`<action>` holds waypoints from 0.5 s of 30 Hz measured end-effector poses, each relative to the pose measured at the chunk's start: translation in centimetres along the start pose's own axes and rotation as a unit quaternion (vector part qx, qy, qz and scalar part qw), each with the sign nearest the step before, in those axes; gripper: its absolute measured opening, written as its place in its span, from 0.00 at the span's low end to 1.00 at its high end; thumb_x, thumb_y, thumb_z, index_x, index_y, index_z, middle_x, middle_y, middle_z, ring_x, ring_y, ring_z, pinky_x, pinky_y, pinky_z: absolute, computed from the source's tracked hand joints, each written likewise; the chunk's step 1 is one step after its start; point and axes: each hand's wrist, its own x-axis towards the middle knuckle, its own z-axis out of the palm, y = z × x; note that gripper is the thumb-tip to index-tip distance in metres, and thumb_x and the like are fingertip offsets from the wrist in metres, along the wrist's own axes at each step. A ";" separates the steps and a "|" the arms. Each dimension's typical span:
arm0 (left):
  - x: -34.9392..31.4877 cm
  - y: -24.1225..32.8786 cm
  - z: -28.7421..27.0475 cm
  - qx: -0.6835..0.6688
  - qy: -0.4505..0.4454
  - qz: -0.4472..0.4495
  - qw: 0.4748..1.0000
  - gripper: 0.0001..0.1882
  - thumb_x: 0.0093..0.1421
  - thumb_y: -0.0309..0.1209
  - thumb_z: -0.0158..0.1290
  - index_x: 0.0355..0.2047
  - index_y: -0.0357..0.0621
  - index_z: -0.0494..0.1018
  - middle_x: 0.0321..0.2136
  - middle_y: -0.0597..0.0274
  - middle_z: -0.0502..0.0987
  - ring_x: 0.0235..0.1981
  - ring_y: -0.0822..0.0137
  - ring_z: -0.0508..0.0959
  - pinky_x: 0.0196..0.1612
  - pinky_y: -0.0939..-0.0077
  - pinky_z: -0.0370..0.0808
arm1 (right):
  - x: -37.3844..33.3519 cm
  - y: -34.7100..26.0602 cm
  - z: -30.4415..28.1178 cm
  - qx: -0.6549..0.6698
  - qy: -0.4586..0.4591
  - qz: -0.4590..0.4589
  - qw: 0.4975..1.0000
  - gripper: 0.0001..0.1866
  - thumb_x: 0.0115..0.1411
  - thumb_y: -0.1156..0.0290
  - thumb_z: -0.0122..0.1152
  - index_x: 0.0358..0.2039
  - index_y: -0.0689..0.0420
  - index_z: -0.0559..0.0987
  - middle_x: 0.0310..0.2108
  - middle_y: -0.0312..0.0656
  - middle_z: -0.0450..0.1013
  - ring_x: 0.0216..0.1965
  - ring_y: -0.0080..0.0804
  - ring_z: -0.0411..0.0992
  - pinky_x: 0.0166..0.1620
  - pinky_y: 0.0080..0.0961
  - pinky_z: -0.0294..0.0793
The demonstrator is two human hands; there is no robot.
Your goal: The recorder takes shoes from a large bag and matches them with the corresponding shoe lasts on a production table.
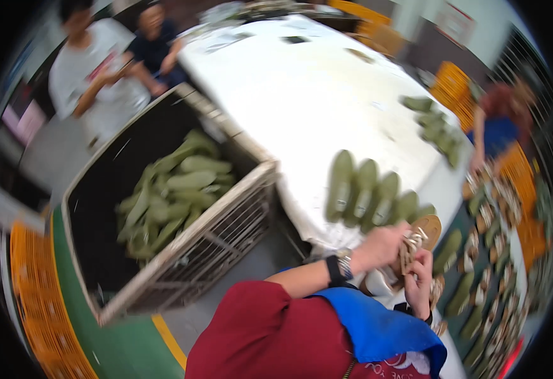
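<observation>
Both hands are on a sandal (pixel 425 232) with a tan insole and pale straps. My left hand (pixel 382 246), with a watch and a black band at its wrist, grips the straps from the left. The fingers of my right hand (pixel 419 278) are closed at the near, lower end of the sandal; what they pinch is too blurred to tell. Just beyond my left hand, several olive-green sole-shaped pieces (pixel 365 189) lie in a row on the white table (pixel 289 95). A white object (pixel 379 284), partly hidden, is below my hands.
To the left stands a large framed bin (pixel 207 243) holding a heap of green sole-shaped pieces (pixel 175 196). On the right, a dark-green belt (pixel 456 325) carries sandals and green pieces. Orange crates (pixel 33 297) line the left side. Two people are far left; another works far right.
</observation>
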 end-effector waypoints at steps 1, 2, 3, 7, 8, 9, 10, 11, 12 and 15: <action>0.0 -0.3 -0.2 -0.006 -0.030 -0.045 0.999 0.17 0.52 0.25 0.48 0.44 0.40 0.64 0.21 0.47 0.73 0.25 0.49 0.76 0.27 0.60 0.73 | -0.8 -0.5 -0.5 0.023 -0.029 0.030 0.999 0.07 0.41 0.87 0.50 0.21 0.60 0.70 0.36 0.43 0.60 0.40 0.36 0.62 0.44 0.24 0.62; 0.2 -0.4 -0.8 -0.009 -0.063 -0.082 0.995 0.20 0.52 0.25 0.48 0.47 0.42 0.63 0.20 0.47 0.73 0.24 0.49 0.77 0.26 0.60 0.73 | -1.6 -0.7 -1.0 0.044 -0.052 0.058 0.996 0.07 0.41 0.86 0.50 0.21 0.60 0.70 0.37 0.44 0.60 0.40 0.36 0.62 0.45 0.24 0.63; 0.5 0.8 -0.7 -0.050 -0.104 -0.122 0.986 0.21 0.52 0.24 0.48 0.48 0.44 0.64 0.22 0.46 0.73 0.26 0.49 0.77 0.28 0.61 0.73 | -2.6 -0.4 -1.4 0.032 -0.027 0.056 0.998 0.07 0.43 0.86 0.51 0.22 0.60 0.71 0.37 0.44 0.60 0.40 0.36 0.63 0.45 0.24 0.64; 0.1 0.9 4.4 0.064 -0.190 0.138 0.970 0.21 0.52 0.21 0.47 0.47 0.47 0.67 0.41 0.49 0.71 0.38 0.52 0.74 0.37 0.63 0.73 | -5.1 1.5 -2.2 -0.027 0.149 0.105 0.983 0.07 0.46 0.84 0.52 0.26 0.60 0.74 0.37 0.44 0.62 0.38 0.36 0.66 0.42 0.26 0.67; 0.1 1.4 5.7 0.109 -0.231 0.208 0.944 0.20 0.51 0.21 0.47 0.46 0.47 0.68 0.46 0.51 0.68 0.41 0.52 0.73 0.39 0.63 0.73 | -5.5 1.3 -2.4 -0.053 0.206 0.130 0.968 0.07 0.46 0.84 0.53 0.27 0.60 0.75 0.37 0.44 0.63 0.37 0.36 0.66 0.41 0.26 0.68; 0.5 2.5 7.0 0.078 -0.248 0.225 0.939 0.19 0.48 0.20 0.49 0.43 0.41 0.69 0.47 0.50 0.66 0.43 0.50 0.70 0.43 0.64 0.71 | -5.8 0.9 -3.0 -0.065 0.262 0.148 0.952 0.10 0.46 0.83 0.54 0.31 0.61 0.75 0.37 0.45 0.63 0.36 0.37 0.67 0.38 0.25 0.69; 0.9 4.0 8.2 0.051 -0.242 0.219 0.944 0.17 0.46 0.20 0.50 0.39 0.35 0.70 0.46 0.48 0.67 0.43 0.48 0.69 0.45 0.62 0.69 | -6.2 0.6 -3.7 -0.061 0.313 0.159 0.934 0.11 0.46 0.82 0.55 0.34 0.61 0.74 0.37 0.46 0.64 0.34 0.36 0.68 0.35 0.23 0.69; 1.0 4.8 9.2 0.038 -0.256 0.223 0.940 0.15 0.45 0.20 0.51 0.37 0.35 0.70 0.45 0.48 0.67 0.43 0.48 0.68 0.45 0.61 0.69 | -6.7 0.3 -4.3 -0.061 0.336 0.161 0.926 0.12 0.46 0.82 0.55 0.34 0.60 0.74 0.37 0.45 0.64 0.34 0.35 0.68 0.34 0.23 0.69; 1.0 5.5 10.1 0.026 -0.271 0.223 0.936 0.13 0.45 0.21 0.51 0.34 0.35 0.70 0.44 0.48 0.67 0.43 0.48 0.68 0.45 0.60 0.68 | -7.4 0.1 -4.7 -0.059 0.355 0.165 0.918 0.13 0.46 0.82 0.55 0.35 0.60 0.74 0.36 0.45 0.64 0.33 0.34 0.68 0.33 0.23 0.69; 2.2 7.4 12.3 -0.097 -0.293 0.296 0.904 0.05 0.44 0.17 0.49 0.24 0.36 0.69 0.38 0.51 0.70 0.39 0.51 0.69 0.43 0.63 0.67 | -9.0 0.2 -6.9 -0.032 0.376 0.152 0.913 0.15 0.44 0.84 0.53 0.36 0.60 0.73 0.32 0.41 0.67 0.30 0.29 0.68 0.32 0.20 0.68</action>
